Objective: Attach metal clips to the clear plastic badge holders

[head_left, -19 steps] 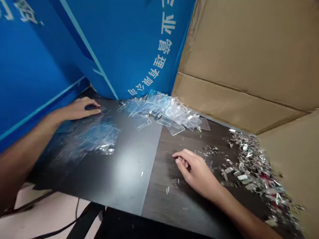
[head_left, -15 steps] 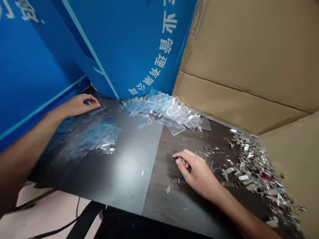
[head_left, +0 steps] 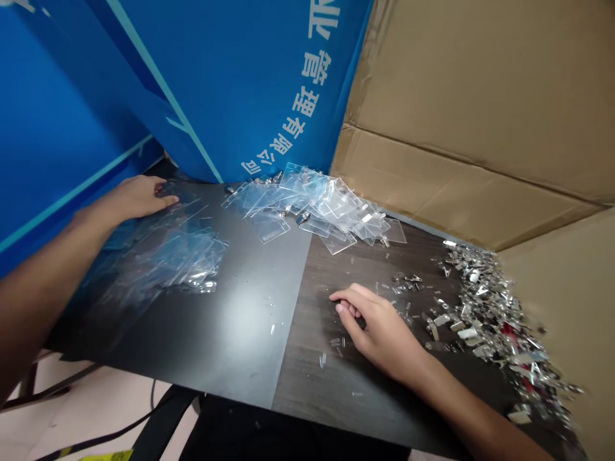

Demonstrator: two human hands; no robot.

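Note:
My left hand (head_left: 134, 197) lies on the far left of the dark table (head_left: 230, 333), its fingers stretched over a clear plastic badge sleeve at the top of a spread pile of clear sleeves (head_left: 177, 256). My right hand (head_left: 379, 330) rests palm down near the table's middle, with the fingers loosely curled and the fingertips together; whether it holds anything is hidden. A second heap of clear sleeves (head_left: 321, 208) sits at the back. Several small metal clips (head_left: 485, 320) are strewn to the right of my right hand.
Blue printed panels (head_left: 216, 83) stand behind and to the left of the table. Brown cardboard sheets (head_left: 480, 109) wall in the back and right. Tiny clear scraps (head_left: 331, 349) lie by my right hand. Cables (head_left: 96, 438) run across the floor below the front edge.
My left hand has slid slightly left over the sleeves. The view has shifted a little. My right hand has stayed in place.

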